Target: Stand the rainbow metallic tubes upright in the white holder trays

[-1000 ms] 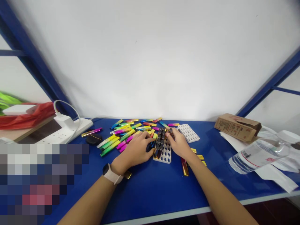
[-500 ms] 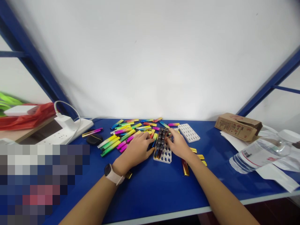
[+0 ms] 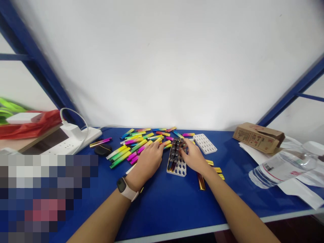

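Black-capped cylindrical tubes (image 3: 173, 153) stand in a white perforated plastic rack (image 3: 176, 174), left of the narrowed right hand (image 3: 193, 156); whether the left hand (image 3: 150, 160) grips is hidden.

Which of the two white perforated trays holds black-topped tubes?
The nearer white perforated tray, left of the right hand: black-topped tubes stand in it; the farther tray shows only holes.

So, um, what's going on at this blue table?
A person is working with both bare hands. Their right hand is at a cluster of upright black-topped tubes standing in a white holed tray. Their left hand is over loose, shiny multicolored tubes; whether it grips one isn't clear. A second white tray lies behind the right hand.
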A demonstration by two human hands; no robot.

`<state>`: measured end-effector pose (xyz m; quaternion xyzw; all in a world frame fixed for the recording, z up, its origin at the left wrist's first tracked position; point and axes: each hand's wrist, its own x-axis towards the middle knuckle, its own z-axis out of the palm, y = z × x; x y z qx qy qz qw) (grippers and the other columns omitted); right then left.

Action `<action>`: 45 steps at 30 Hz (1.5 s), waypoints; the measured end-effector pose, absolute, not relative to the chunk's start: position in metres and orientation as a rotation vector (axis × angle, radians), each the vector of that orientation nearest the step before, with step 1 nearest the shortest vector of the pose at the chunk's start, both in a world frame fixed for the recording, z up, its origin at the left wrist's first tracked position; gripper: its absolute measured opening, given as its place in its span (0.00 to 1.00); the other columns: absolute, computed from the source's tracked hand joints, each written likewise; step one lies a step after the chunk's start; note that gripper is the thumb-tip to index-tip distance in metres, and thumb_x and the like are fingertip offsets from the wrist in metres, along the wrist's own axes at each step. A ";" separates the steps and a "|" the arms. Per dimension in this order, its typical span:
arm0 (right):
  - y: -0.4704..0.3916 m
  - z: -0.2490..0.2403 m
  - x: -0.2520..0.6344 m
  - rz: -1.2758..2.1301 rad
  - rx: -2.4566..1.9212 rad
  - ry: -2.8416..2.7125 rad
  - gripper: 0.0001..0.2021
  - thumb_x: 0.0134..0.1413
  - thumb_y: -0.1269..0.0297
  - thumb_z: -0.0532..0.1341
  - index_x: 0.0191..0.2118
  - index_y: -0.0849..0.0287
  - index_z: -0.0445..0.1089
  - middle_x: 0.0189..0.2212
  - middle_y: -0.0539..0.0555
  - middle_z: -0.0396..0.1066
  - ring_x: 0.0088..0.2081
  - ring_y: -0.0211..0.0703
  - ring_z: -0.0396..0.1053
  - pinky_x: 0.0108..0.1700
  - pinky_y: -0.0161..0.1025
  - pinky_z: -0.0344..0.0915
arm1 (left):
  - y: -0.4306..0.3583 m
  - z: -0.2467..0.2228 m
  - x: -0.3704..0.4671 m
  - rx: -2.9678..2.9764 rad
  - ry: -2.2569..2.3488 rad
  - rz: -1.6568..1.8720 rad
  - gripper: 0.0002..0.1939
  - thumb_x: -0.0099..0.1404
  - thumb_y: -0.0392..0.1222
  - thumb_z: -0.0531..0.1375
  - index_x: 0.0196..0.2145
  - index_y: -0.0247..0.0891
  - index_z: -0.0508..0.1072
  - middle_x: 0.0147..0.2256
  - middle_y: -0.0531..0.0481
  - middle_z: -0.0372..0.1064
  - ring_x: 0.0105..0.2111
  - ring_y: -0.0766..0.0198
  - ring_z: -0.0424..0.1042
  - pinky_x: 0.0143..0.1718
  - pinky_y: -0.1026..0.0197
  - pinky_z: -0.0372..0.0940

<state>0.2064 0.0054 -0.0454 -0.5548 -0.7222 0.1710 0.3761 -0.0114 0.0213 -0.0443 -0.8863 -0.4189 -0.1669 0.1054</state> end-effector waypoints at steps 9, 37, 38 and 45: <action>0.003 -0.043 0.209 0.329 -1.415 -1.688 0.18 0.65 0.62 0.54 0.58 0.56 0.65 0.47 0.58 0.73 0.46 0.51 0.72 0.50 0.52 0.67 | 0.025 -0.032 -0.015 -2.639 -1.479 -1.291 0.08 0.67 0.34 0.59 0.43 0.37 0.75 0.42 0.44 0.75 0.41 0.55 0.76 0.45 0.52 0.71; -0.013 -0.020 0.201 0.634 -0.994 -1.203 0.13 0.68 0.53 0.55 0.46 0.56 0.67 0.26 0.47 0.60 0.23 0.35 0.57 0.25 0.35 0.56 | 0.010 -0.006 -0.008 -2.868 -1.463 -2.456 0.13 0.69 0.51 0.60 0.34 0.38 0.74 0.31 0.51 0.69 0.33 0.63 0.68 0.35 0.61 0.64; -0.012 -0.020 0.202 0.735 -0.971 -1.152 0.16 0.67 0.50 0.54 0.42 0.57 0.68 0.24 0.46 0.57 0.21 0.34 0.53 0.23 0.34 0.51 | 0.011 -0.008 -0.007 -2.881 -1.489 -2.429 0.13 0.69 0.50 0.60 0.34 0.38 0.73 0.31 0.51 0.69 0.33 0.64 0.68 0.35 0.61 0.64; -0.010 -0.019 0.202 1.038 -1.019 -1.041 0.22 0.65 0.51 0.49 0.22 0.57 0.59 0.15 0.43 0.46 0.17 0.32 0.43 0.20 0.33 0.40 | 0.012 -0.015 -0.005 -2.933 -1.574 -2.285 0.11 0.68 0.50 0.61 0.38 0.40 0.73 0.34 0.51 0.70 0.32 0.64 0.68 0.35 0.60 0.65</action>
